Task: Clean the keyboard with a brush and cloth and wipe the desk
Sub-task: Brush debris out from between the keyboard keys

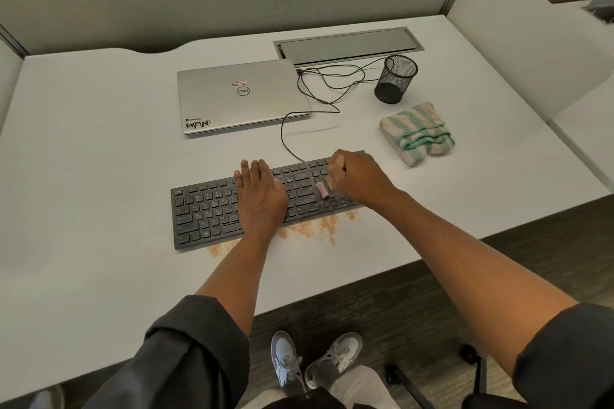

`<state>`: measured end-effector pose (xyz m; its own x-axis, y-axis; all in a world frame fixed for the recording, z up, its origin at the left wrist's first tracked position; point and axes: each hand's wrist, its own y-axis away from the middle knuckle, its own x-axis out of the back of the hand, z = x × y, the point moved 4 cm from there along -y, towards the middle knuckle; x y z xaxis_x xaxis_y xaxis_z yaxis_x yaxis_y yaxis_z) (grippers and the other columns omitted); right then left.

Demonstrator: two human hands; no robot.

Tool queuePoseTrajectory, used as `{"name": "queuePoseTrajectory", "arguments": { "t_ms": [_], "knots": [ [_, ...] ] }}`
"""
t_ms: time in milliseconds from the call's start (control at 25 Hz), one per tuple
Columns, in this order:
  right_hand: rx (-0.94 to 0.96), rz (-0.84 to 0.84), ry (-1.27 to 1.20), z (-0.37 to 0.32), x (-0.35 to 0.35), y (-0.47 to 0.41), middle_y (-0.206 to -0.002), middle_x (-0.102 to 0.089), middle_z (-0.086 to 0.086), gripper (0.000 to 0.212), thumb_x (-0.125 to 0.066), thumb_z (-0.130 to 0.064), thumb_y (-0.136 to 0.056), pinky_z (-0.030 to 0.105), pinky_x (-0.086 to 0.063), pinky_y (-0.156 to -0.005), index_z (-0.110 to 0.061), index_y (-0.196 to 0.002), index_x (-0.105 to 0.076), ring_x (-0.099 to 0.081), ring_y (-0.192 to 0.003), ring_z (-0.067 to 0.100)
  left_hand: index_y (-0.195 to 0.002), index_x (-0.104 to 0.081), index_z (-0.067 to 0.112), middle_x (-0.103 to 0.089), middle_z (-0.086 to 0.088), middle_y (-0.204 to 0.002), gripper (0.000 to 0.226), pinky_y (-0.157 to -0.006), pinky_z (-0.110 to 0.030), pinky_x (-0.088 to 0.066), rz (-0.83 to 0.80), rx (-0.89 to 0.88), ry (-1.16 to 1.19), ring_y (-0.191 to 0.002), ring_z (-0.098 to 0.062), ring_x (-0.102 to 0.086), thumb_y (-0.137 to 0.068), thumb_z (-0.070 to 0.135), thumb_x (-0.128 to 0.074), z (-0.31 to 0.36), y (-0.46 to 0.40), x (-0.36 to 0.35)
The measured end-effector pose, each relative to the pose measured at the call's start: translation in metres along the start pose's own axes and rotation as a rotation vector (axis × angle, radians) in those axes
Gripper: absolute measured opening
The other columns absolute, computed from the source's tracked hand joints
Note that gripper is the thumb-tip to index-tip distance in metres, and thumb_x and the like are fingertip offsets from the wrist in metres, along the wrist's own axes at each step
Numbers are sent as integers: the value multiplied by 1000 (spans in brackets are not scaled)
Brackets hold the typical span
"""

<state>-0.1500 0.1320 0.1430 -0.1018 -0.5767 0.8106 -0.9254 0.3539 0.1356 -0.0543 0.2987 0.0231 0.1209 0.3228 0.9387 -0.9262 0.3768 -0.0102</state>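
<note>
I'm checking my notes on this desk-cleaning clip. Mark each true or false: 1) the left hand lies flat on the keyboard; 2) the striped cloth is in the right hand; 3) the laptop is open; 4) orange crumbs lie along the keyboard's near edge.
1) The left hand lies flat on the black keyboard: true.
2) False: the green-striped folded cloth lies on the white desk; the right hand grips a small pink brush.
3) False: the silver laptop is closed.
4) Orange crumbs lie there: true.
</note>
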Motion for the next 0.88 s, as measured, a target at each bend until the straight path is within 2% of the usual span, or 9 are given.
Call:
{"name": "queuePoseTrajectory", "arguments": {
  "t_ms": [120, 240, 320, 480, 600, 680, 800, 880],
  "knots": [
    [-14, -99, 93, 0, 2, 1, -79, -71, 14, 30, -43, -15, -96, 35, -52, -72, 0, -84, -67, -66, -78, 28, -156, -22, 0, -26, -18, -163, 61, -127, -48, -2, -4, -1, 8, -155, -33, -8, -104, 30, -27, 0, 1, 0],
    [-13, 1, 20, 5, 11, -1, -79, -71, 4, 25, -44, -21, -95, 35, -52, -75, -11, -87, -66, -65, -79, 23, -156, -22, 0, -26, -17, -163, 61, -127, -47, -1, 0, 0, 13, -155, -33, -8, -104, 31, -28, 1, 0, 0],
    [-14, 4, -33, 8, 10, 0, -81, -71, 0, 24, -44, -22, -96, 34, -52, -76, -13, -90, -67, -65, -80, 19, -156, -23, 0, -27, -18, -162, 61, -127, -47, -2, 12, -2, 13, -155, -33, -9, -104, 31, -28, 0, 0, 0],
    [-62, -136, -58, 9, -1, 6, -72, -73, 5, 28, -46, -18, -97, 37, -56, -73, -3, -87, -68, -65, -62, 13, -155, -25, -1, -29, -19, -161, 60, -127, -48, -2, 19, -3, 18, -154, -35, -11, -104, 30, -30, 0, 0, -1],
    [-37, -35, -107, 4, 2, 5, -70, -72, 0, 25, -45, -16, -95, 34, -56, -70, -6, -85, -66, -65, -61, 7, -155, -24, 0, -28, -18, -161, 60, -127, -47, -2, 13, -1, 20, -155, -34, -10, -103, 30, -29, 1, -1, -1],
    [-4, -29, -88, 3, -4, 4, -72, -71, 0, 24, -44, -16, -94, 36, -56, -71, -8, -82, -63, -67, -70, 14, -156, -23, 0, -28, -18, -162, 61, -127, -48, -2, 6, 2, 12, -155, -34, -9, -103, 31, -28, 0, -1, -1],
    [7, -101, 25, 5, -11, 4, -74, -70, 9, 27, -42, -18, -93, 44, -55, -74, -3, -80, -60, -67, -73, 25, -154, -25, -1, -30, -18, -160, 59, -127, -49, -4, 17, -10, 7, -154, -35, -12, -103, 29, -29, 1, 0, -2],
    [-12, -35, 17, 9, -3, 0, -73, -70, 6, 26, -43, -20, -94, 40, -56, -74, -6, -83, -63, -66, -72, 24, -154, -26, -1, -31, -18, -159, 59, -127, -49, -5, 21, -10, 9, -154, -36, -13, -103, 29, -30, 1, 0, -1]
  ]
}}
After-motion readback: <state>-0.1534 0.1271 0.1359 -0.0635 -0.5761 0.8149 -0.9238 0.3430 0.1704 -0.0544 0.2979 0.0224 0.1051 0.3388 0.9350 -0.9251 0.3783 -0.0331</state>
